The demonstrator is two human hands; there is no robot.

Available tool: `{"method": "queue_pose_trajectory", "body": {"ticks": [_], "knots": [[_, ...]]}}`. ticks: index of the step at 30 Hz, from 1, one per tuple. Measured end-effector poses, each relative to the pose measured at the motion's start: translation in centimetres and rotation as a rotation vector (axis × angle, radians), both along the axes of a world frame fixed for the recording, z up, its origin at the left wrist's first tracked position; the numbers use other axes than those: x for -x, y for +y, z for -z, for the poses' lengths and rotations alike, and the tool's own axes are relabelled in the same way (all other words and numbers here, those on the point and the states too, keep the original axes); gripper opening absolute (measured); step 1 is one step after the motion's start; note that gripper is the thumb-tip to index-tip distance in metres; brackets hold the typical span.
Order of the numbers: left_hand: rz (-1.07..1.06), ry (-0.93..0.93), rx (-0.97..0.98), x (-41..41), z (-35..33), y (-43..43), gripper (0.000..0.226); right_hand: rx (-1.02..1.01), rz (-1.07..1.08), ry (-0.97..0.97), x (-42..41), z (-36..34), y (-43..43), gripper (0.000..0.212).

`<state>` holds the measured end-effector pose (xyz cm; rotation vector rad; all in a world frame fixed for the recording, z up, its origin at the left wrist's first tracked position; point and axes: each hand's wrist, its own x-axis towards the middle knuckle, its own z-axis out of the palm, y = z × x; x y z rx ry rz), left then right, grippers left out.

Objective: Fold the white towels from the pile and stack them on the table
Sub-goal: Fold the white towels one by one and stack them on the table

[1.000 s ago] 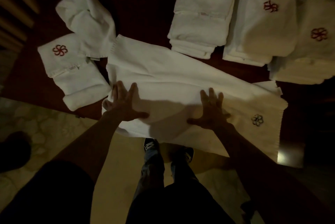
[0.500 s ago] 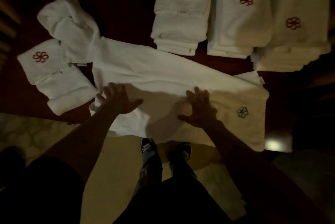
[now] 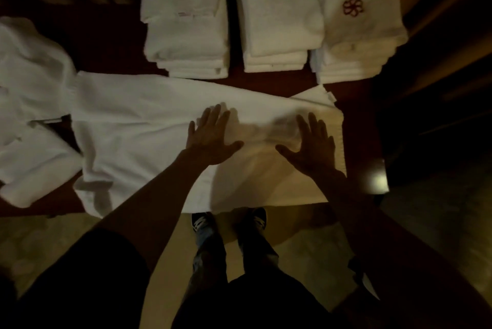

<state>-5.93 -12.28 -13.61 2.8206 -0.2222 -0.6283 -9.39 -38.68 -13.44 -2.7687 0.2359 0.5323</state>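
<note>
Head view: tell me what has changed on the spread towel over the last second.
Both hands slid rightward along the spread towel, palms flat: the left hand from near its left end to the middle, the right hand from the middle towards its right end. Nothing was gripped or let go. The three folded stacks and the loose towels at left stayed put.

Dim light, dark wooden table [image 3: 106, 44], pale patterned floor [image 3: 40, 243].
</note>
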Motion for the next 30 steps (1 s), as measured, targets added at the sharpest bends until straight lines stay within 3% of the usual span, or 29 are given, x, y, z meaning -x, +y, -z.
{"method": "queue_pose_trajectory", "body": {"ticks": [3,7,10,13,15,20,24,30], "knots": [[0.095,-0.098,-0.005,0.1,0.7,-2.0,0.084,0.023,0.041,0.091,0.5,0.8,-2.5,0.094],[0.086,-0.131,-0.155,-0.7,-0.1,-4.5,0.061,0.105,0.062,0.068,0.5,0.2,-4.2,0.079],[0.071,-0.167,-0.151,-1.7,-0.7,-6.3,0.055,0.157,0.091,0.101,-0.5,-0.9,-4.6,0.071],[0.062,-0.250,-0.051,-2.5,-0.3,-7.5,0.053,0.116,0.120,-0.069,-1.6,-1.1,-5.2,0.057],[0.115,-0.250,0.001,-2.8,0.1,-8.1,0.060,0.093,0.016,-0.173,-2.2,-0.4,-5.8,0.055],[0.162,-0.136,-0.008,-2.8,1.6,-8.3,0.079,0.039,-0.063,0.097,-2.4,1.5,-7.9,0.090],[0.187,-0.065,-0.056,-3.1,1.8,-8.1,0.096,0.020,0.009,0.154,-2.9,1.9,-9.1,0.127],[0.186,-0.049,-0.060,-3.0,1.8,-8.5,0.102,-0.010,0.067,0.155,-4.9,2.5,-9.5,0.142]]}}
